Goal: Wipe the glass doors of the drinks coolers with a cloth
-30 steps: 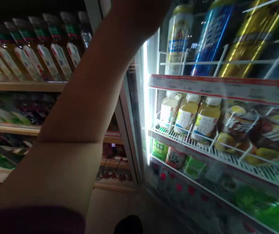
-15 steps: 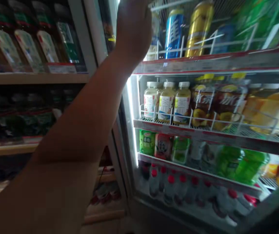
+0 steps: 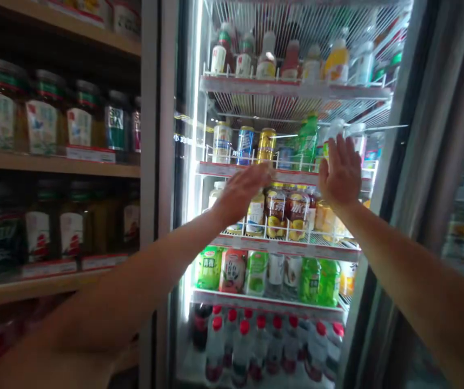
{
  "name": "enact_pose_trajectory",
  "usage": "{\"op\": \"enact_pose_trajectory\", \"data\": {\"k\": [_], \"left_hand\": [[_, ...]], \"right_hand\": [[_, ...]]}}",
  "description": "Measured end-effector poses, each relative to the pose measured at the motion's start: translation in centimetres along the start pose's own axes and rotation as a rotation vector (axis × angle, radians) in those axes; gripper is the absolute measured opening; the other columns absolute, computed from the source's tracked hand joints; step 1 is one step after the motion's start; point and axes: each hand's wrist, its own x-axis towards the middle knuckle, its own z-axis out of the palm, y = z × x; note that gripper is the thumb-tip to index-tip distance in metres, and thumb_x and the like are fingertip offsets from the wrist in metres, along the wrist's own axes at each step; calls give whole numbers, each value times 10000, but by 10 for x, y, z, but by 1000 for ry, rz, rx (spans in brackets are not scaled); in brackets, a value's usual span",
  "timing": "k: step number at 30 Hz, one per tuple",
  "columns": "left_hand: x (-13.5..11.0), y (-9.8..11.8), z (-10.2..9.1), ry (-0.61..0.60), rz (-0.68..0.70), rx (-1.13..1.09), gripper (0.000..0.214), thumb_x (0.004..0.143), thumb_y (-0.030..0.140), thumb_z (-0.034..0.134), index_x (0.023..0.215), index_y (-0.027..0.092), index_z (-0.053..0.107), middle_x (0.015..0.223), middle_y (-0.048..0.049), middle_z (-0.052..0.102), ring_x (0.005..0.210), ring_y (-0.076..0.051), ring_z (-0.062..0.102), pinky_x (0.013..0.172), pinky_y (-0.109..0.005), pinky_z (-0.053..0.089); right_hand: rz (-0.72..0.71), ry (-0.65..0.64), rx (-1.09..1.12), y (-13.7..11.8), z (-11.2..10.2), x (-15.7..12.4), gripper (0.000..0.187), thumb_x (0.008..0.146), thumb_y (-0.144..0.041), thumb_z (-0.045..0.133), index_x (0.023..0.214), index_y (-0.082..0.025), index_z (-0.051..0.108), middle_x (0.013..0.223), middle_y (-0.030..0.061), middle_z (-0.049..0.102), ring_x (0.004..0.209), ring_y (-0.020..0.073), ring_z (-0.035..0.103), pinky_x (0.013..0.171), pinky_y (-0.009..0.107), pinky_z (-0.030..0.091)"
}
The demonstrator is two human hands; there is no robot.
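Both my hands are raised in front of a lit drinks fridge (image 3: pixel 276 250). My left hand (image 3: pixel 245 192) stretches its fingers to the right, a little blurred, with nothing in it. It covers part of the tea bottles (image 3: pixel 255 215) and the shelf edge below the cans. My right hand (image 3: pixel 341 172) is spread with its fingers up, also holding nothing, in front of the right end of the can shelf. Near the hands are a gold can (image 3: pixel 266 145), a blue can (image 3: pixel 245 146) and a green bottle (image 3: pixel 308 138). Whether either hand touches glass I cannot tell.
Wooden shelves with dark bottles (image 3: pixel 42 116) stand on the left, beside the metal fridge frame (image 3: pixel 151 162). Juice bottles (image 3: pixel 336 60) line the upper fridge shelf; green drink bottles (image 3: pixel 210 268) and red-capped bottles (image 3: pixel 243 346) fill the lower ones. Another dim cabinet (image 3: pixel 459 232) is at right.
My left hand has come down from the upper left of the fridge to its middle. My right hand has come into view. The view has shifted so more of the fridge shows.
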Motion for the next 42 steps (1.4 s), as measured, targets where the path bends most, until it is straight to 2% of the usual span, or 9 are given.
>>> {"op": "enact_pose_trajectory", "data": {"k": [3, 9, 14, 20, 26, 31, 33, 37, 42], "left_hand": [[4, 21, 10, -172, 216, 11, 675, 1054, -14, 429, 1587, 386, 535, 1645, 56, 528, 1563, -187, 449, 1299, -431, 441], [6, 29, 15, 240, -232, 153, 695, 1024, -45, 334, 1638, 240, 488, 1721, -89, 401, 1629, -271, 323, 1324, -573, 365], [-21, 52, 27, -322, 470, -16, 467, 1099, 132, 495, 1508, 308, 635, 1643, 16, 529, 1568, -172, 439, 1288, -371, 440], [-32, 43, 19, 178, -157, 224, 670, 1043, -10, 374, 1647, 261, 478, 1697, -58, 447, 1637, -234, 302, 1323, -522, 369], [-37, 41, 20, -239, 594, 80, 459, 1106, 135, 453, 1521, 239, 621, 1644, 3, 532, 1580, -171, 418, 1316, -378, 399], [-21, 19, 13, 324, -116, 200, 663, 1029, -54, 329, 1628, 178, 491, 1714, -86, 427, 1615, -248, 356, 1336, -527, 365], [-24, 32, 25, 271, -53, 166, 613, 1050, -28, 341, 1607, 161, 513, 1700, -89, 451, 1622, -244, 340, 1339, -508, 366], [-25, 56, 44, -151, 459, 76, 425, 1127, 125, 451, 1491, 237, 639, 1623, -2, 561, 1573, -195, 434, 1318, -398, 403], [-8, 53, 43, 192, -26, 161, 544, 1098, 13, 325, 1564, 158, 566, 1691, -79, 467, 1626, -251, 330, 1335, -494, 357]], "right_hand": [[-24, 24, -1, -4, -5, -14, 570, 1074, -253, 362, 1605, -135, 531, 1649, 148, 496, 1606, 328, 363, 1279, 593, 408], [-57, -28, 49, -4, -11, -44, 645, 1031, -193, 387, 1673, -200, 451, 1658, 104, 492, 1605, 311, 367, 1290, 613, 404], [-42, -32, 63, -6, -12, -57, 629, 1038, -197, 401, 1663, -155, 467, 1666, 130, 475, 1604, 314, 369, 1313, 579, 378], [-86, 30, 0, -6, -10, -59, 565, 1055, -209, 380, 1572, -80, 566, 1634, 145, 512, 1570, 297, 433, 1291, 521, 413], [-46, 3, -3, -6, -9, -60, 591, 1041, -203, 410, 1617, -129, 521, 1649, 131, 500, 1584, 296, 410, 1300, 527, 382], [-42, -3, -2, -6, -10, -62, 611, 1032, -198, 408, 1634, -146, 501, 1653, 114, 498, 1592, 298, 395, 1297, 540, 385], [-50, 11, 1, -6, -10, -62, 607, 1031, -195, 405, 1625, -136, 512, 1646, 119, 507, 1584, 298, 410, 1296, 539, 387], [-49, 12, 4, -5, -10, -62, 610, 1025, -179, 408, 1623, -132, 515, 1643, 131, 509, 1580, 299, 416, 1302, 539, 380], [-48, 4, -3, -5, -9, -62, 596, 1030, -193, 409, 1608, -114, 530, 1646, 140, 503, 1584, 300, 408, 1302, 533, 381]]}}
